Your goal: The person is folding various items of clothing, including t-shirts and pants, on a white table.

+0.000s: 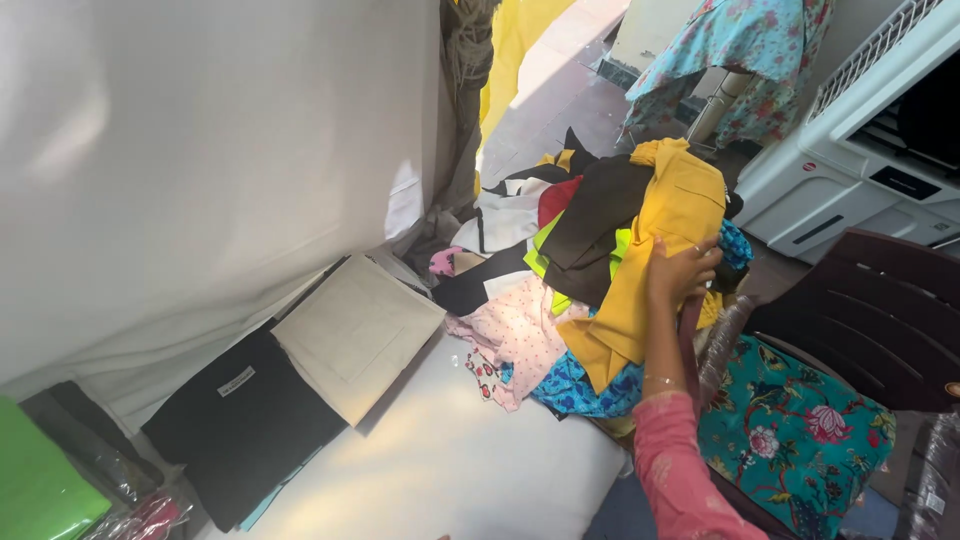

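One hand [683, 268], right of centre, grips a yellow garment [660, 240] atop a heap of clothes [560, 300] on the white desk [450, 460]. Which hand it is, I cannot tell. A black folded cloth [245, 425] lies lower left.

A mustard-yellow garment [672, 215] lies crumpled on top of a heap of mixed clothes, one long fold hanging down below the grip, its upper edge pinched there, dark brown cloth [598, 220] just beside.
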